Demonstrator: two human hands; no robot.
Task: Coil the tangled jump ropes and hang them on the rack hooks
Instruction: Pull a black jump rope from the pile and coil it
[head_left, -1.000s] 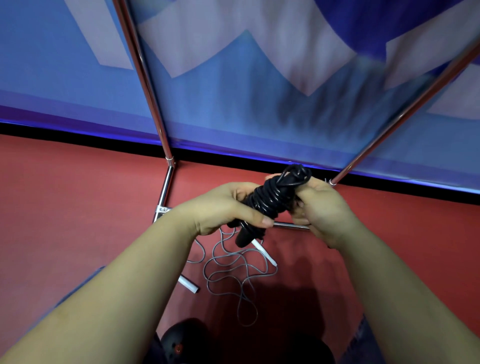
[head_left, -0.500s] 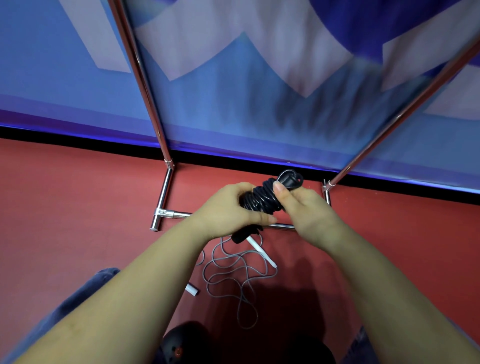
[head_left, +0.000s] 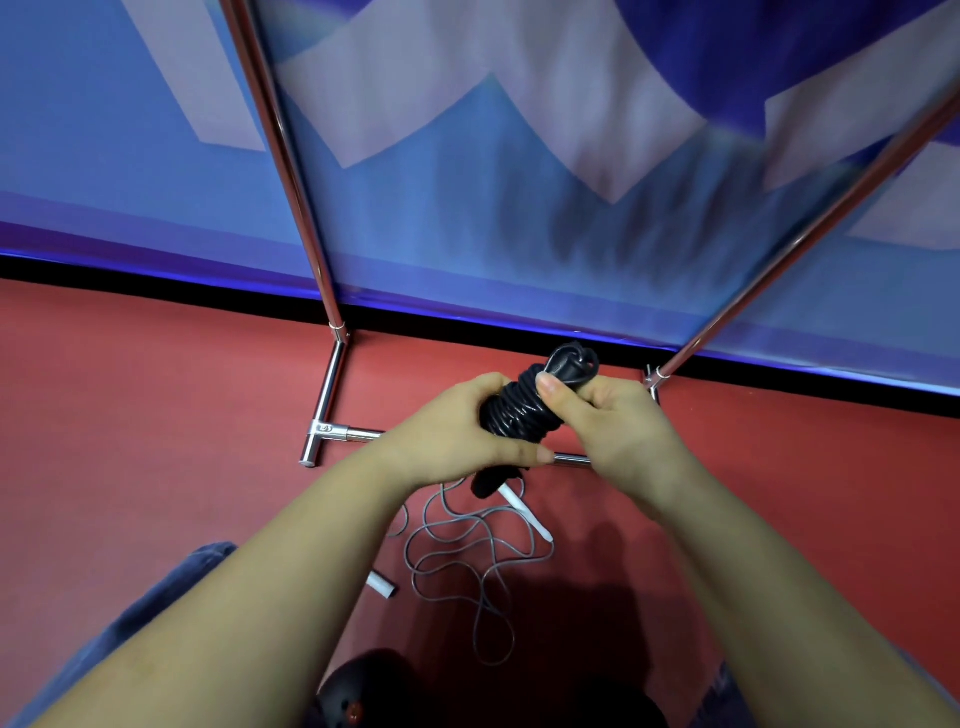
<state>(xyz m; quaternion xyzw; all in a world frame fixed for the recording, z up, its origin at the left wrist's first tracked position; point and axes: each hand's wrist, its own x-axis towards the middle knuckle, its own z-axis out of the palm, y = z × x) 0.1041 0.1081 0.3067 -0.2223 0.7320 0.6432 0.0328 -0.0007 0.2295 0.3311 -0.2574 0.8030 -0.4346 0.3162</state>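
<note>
Black coiled jump rope (head_left: 524, 410) sits gripped by both hands, left (head_left: 457, 431) and right (head_left: 618, 426), above a tangled grey rope (head_left: 467, 551) on the red floor (head_left: 156, 415).

Both hands (head_left: 540, 431) gripping coiled black jump rope (head_left: 524, 410), grey rope (head_left: 467, 551) on floor

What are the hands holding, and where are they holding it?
Both hold the black rope, already wound into a bundle. The left hand wraps its lower middle; the right hand pinches the upper end near the loop.

red floor (head_left: 156, 467) | grey jump rope (head_left: 467, 551) tangled | chrome rack base (head_left: 332, 431)
</note>
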